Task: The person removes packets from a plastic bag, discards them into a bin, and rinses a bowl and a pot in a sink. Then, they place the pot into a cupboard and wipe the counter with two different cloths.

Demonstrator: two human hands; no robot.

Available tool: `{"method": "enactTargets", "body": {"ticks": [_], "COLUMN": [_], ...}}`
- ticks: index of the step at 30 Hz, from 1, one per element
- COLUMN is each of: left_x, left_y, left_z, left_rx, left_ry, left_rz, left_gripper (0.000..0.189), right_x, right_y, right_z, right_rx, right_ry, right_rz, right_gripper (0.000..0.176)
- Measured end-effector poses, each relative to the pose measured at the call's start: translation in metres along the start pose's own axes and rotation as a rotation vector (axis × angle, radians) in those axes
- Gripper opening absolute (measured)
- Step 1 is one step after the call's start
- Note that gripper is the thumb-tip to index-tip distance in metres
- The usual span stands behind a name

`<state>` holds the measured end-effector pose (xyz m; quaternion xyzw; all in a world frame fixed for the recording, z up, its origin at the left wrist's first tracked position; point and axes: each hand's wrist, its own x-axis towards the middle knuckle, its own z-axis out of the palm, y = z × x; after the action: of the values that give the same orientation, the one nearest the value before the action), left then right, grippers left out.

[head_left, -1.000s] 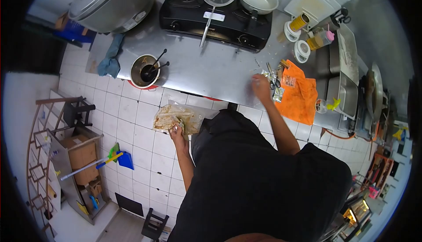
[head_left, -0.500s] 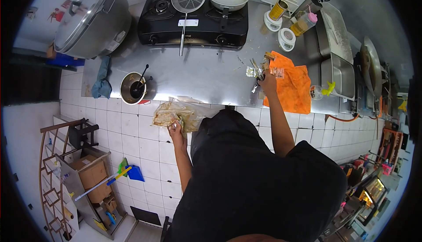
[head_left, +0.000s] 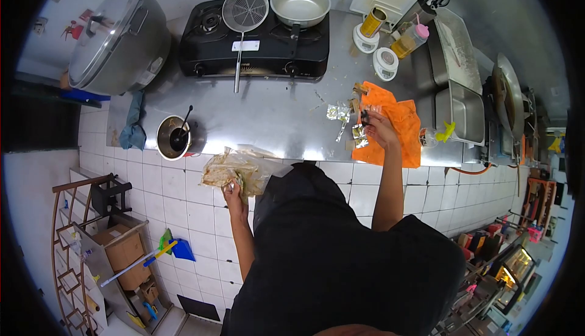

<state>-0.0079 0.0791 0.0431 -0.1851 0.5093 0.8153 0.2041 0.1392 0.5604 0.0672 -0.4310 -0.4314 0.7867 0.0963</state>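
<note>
My left hand (head_left: 233, 196) is closed on a clear plastic bag (head_left: 222, 168) smeared with brown and yellow residue, hanging at the counter's front edge. My right hand (head_left: 382, 131) is above an orange cloth (head_left: 399, 116), its fingertips pinched on a small dark object (head_left: 365, 117) whose kind I cannot make out. Beside these fingers lie crumpled foil scraps (head_left: 338, 113) and another foil piece (head_left: 359, 135). Some brown scraps (head_left: 356, 101) rest by the cloth's left edge.
On the steel counter (head_left: 256, 122) stand a black gas stove (head_left: 201, 58) with a strainer (head_left: 245, 10) and a pan (head_left: 300, 3), a large pot (head_left: 122, 37), and a small pot (head_left: 164, 144) holding a dark utensil. Kitchen scales (head_left: 386, 64) and an oil bottle (head_left: 409, 42) sit at the back right.
My right hand has drawn back from the scraps, uncovering foil pieces, and now pinches the dark object over the cloth. My left hand still holds the bag. The camera view has shifted slightly.
</note>
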Motion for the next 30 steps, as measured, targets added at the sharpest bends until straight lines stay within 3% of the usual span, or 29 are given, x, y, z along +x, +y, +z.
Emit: {"method": "enactTargets", "body": {"ticks": [3, 6, 8, 10, 11, 12, 15, 17, 19, 21, 24, 28, 30], "left_x": [-0.003, 0.002, 0.011, 0.009, 0.008, 0.016, 0.014, 0.007, 0.009, 0.001, -0.017, -0.025, -0.021], "left_y": [0.000, -0.005, -0.010, -0.004, -0.004, -0.010, -0.014, -0.015, -0.031, -0.036, -0.030, -0.036, -0.031], "left_z": [0.004, -0.001, -0.013, -0.004, 0.000, -0.010, -0.006, 0.004, -0.005, -0.003, 0.030, 0.020, 0.024], "left_rx": [0.014, -0.019, -0.048, -0.068, -0.086, -0.071, -0.051, -0.070, -0.083, -0.171, -0.125, -0.129, -0.126], "left_ry": [-0.013, -0.018, -0.020, -0.036, -0.044, -0.033, -0.010, 0.047, 0.059, 0.110, 0.183, 0.196, 0.192], "left_rz": [0.037, 0.016, -0.031, -0.004, 0.019, 0.006, 0.070, 0.045, 0.030, -0.001, 0.023, 0.019, 0.002], "left_gripper": [0.038, 0.041, 0.046, 0.047, 0.047, 0.048, 0.049, 0.048, 0.047, 0.046, 0.042, 0.041, 0.044], "right_x": [0.013, 0.033, 0.046, 0.054, 0.056, 0.062, 0.091, 0.121, 0.138, 0.177, 0.217, 0.278, 0.280], "right_y": [-0.029, -0.099, -0.170, -0.250, -0.289, -0.326, -0.412, -0.454, -0.474, -0.497, -0.509, -0.538, -0.557], "right_z": [-0.021, -0.052, -0.074, -0.089, -0.096, -0.102, -0.112, -0.124, -0.123, -0.144, -0.149, -0.173, -0.175], "right_rx": [0.008, -0.444, -0.882, -1.269, -1.417, -1.495, -1.641, -1.922, -1.912, -2.174, -2.076, -1.905, -2.079], "right_ry": [0.036, 0.300, 0.604, 0.875, 0.893, 0.922, 0.908, 0.858, 0.845, 0.597, 0.477, 0.303, 0.204], "right_rz": [-0.204, -0.643, -0.830, -0.872, -1.026, -0.934, -0.894, -0.879, -0.873, -0.961, -0.988, -1.057, -0.830], "right_gripper": [0.030, 0.029, 0.032, 0.038, 0.037, 0.034, 0.030, 0.026, 0.022, 0.017, 0.013, 0.011, 0.014]}}
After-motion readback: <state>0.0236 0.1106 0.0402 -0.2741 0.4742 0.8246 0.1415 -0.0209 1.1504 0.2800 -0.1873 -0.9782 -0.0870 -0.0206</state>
